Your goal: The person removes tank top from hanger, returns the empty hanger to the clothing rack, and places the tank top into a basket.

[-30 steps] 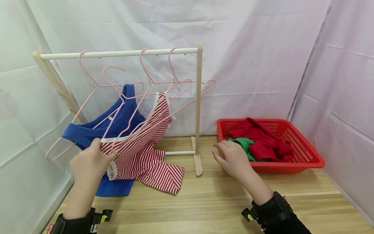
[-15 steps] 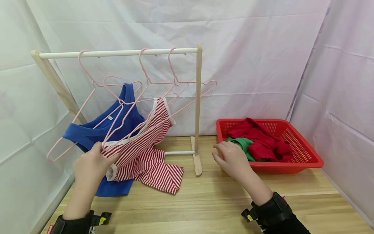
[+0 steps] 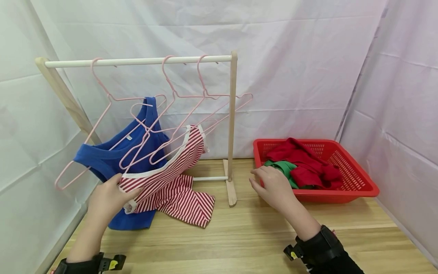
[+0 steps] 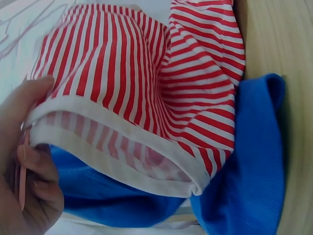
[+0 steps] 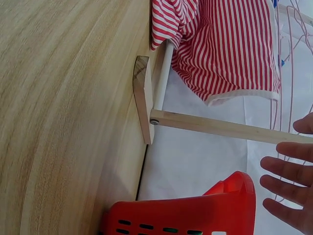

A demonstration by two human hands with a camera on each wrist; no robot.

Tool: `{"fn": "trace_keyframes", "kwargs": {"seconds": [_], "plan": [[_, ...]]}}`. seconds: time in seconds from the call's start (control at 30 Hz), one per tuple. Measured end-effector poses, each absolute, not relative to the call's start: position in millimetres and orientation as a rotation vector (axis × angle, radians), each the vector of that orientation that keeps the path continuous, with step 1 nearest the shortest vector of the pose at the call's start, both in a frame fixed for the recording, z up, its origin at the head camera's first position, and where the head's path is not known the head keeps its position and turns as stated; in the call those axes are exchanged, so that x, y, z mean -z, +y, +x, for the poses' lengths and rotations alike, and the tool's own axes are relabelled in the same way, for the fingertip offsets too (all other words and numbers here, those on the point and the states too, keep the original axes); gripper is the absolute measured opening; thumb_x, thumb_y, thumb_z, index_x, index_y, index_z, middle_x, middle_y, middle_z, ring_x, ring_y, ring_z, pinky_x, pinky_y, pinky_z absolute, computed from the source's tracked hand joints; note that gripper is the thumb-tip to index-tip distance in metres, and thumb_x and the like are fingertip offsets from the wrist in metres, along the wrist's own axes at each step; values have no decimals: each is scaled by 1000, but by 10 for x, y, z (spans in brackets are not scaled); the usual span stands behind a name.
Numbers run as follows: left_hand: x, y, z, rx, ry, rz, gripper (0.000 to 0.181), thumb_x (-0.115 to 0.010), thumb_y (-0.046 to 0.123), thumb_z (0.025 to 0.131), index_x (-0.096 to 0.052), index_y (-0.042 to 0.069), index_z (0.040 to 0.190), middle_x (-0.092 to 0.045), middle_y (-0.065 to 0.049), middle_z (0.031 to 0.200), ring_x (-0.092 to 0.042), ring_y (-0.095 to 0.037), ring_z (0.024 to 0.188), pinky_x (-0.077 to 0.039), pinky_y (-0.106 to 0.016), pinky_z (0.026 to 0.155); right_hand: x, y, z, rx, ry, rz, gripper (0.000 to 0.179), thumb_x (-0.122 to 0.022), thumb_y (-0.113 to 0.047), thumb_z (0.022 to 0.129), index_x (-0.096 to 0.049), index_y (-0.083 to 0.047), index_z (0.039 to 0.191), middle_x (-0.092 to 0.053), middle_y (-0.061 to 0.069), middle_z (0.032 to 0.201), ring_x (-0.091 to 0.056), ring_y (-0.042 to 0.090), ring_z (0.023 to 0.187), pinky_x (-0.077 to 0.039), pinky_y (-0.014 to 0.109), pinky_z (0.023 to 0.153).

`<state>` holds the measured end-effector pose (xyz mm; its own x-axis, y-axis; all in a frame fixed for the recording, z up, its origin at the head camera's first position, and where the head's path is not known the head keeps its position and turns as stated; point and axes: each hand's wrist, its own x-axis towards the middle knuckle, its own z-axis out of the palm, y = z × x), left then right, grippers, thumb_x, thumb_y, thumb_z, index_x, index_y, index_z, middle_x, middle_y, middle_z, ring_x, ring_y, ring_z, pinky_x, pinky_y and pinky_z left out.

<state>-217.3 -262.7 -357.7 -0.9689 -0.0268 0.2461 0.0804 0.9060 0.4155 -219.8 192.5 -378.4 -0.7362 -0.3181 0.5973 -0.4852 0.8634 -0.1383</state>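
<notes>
Softly sagging striped cloth (image 3: 171,171), left hand (image 3: 107,198) pinching

One rack (image 3: 137,61), four hangers (image 3: 110,99), one blue garment (image 3: 106,161) and one striped garment (image 3: 174,192) are seen toward nine o'clock; one basket (image 3: 332,196), its bunched clothes (image 3: 308,163) not countable, is seen toward four.

No word, number or brand is legible in the 3 views. A small white label (image 3: 129,137) sits inside the neckline of the blue garment (image 3: 102,160), above my left hand (image 3: 110,196) in the head view, too small for me to make out any print. 1 yellow mark (image 3: 113,264) shows, unreadable, at my left black wristband (image 3: 78,265); 1 yellow patch (image 3: 293,255), equally unreadable, shows at my right black wristband (image 3: 319,247).
</notes>
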Motion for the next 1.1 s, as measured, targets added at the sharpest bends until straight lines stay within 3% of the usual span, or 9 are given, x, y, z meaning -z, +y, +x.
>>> {"fn": "trace_keyframes", "kwargs": {"seconds": [0.17,0.47,0.67,0.93,1.1], "plan": [[3654,-2703,-2204,745,-2862,-125,68,-75,53,80,-56,-5,110,-63,-16,89,-58,-28,75,-47,-39,59,3790,1924,-2198,-406,-2468,570,22,-74,-22,87,-72,-7,103,-69,5,92,-62,22,83,-52,39,75],[3773,-2797,-2180,870,-2939,-195,79,-77,47,80,-50,-12,125,-62,-23,102,-59,-31,85,-50,-43,67,3815,1919,-2177,-448,-2483,566,21,-73,-21,88,-72,-7,103,-69,4,93,-63,21,84,-52,39,76],[3823,-2812,-2183,903,-2944,-232,68,-78,46,80,-57,-7,117,-63,-11,92,-57,-22,76,-46,-34,59,3802,1913,-2178,-477,-2429,584,23,-74,-20,87,-71,-5,105,-68,6,95,-63,23,88,-52,40,79],[3889,-2858,-2155,1136,-2935,-274,54,-79,34,81,-58,-3,115,-58,-9,82,-54,-20,63,-47,-34,48,3810,1892,-2179,-501,-2365,629,23,-74,-19,87,-71,-4,104,-68,6,97,-63,24,90,-52,41,80],[3919,-2860,-2174,1180,-2929,-371,50,-80,29,80,-59,-2,114,-60,-8,85,-54,-21,70,-48,-32,54,3821,1883,-2186,-526,-2320,639,24,-73,-19,87,-70,-3,106,-68,7,99,-63,24,93,-52,41,80]]}}
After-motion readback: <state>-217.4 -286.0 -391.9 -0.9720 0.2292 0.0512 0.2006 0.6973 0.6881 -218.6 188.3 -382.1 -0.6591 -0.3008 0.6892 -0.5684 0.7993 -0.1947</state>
